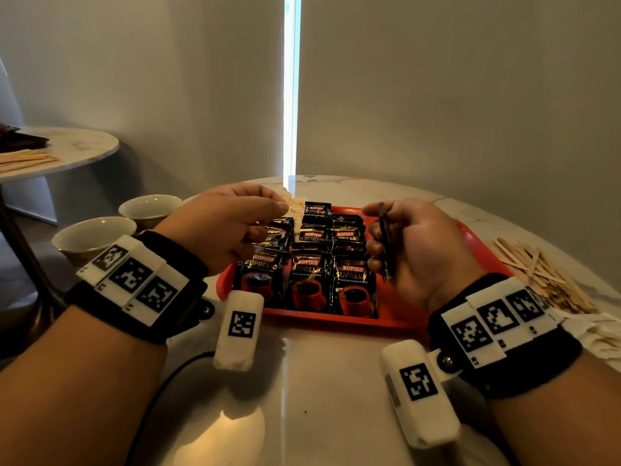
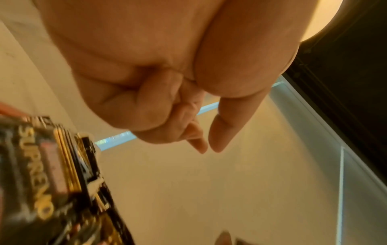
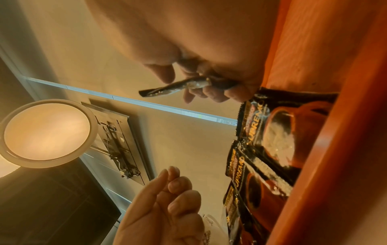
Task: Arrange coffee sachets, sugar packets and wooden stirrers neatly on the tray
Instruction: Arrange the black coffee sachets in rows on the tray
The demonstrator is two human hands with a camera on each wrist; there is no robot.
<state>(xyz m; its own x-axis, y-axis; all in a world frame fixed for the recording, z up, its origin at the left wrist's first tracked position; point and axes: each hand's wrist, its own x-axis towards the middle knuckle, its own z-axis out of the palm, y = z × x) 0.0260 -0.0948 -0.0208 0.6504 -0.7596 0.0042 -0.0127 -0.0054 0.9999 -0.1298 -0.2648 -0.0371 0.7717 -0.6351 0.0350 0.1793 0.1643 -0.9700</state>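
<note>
1. While the right hand hovers over the tray, it grips one coffee sachet edge-on, fingers curled round it. Held upright like this, probably so it can be slotted beside its neighbours.
2. Left hand, level with the grip and apart from it: fingers curled, thumb and forefinger nearly meeting. The wrist view shows nothing between them; the head view is less clear. Judged ready to nudge or steady.
3. Laid coffee sachets, directly beneath and between both hands: overlapping rows, labels up, on the red tray. Overlap likely saves space for remaining items.
4. Bare tray floor under the gripping hand: seemingly reserved.
5. Pale packets, beyond the sachets: likely sugar; hard to tell.
6. Wooden stirrers, outward of the gripping hand, off the tray in a loose heap on the marble table: not yet arranged.
7. Two cups, outward of the left hand.
</note>
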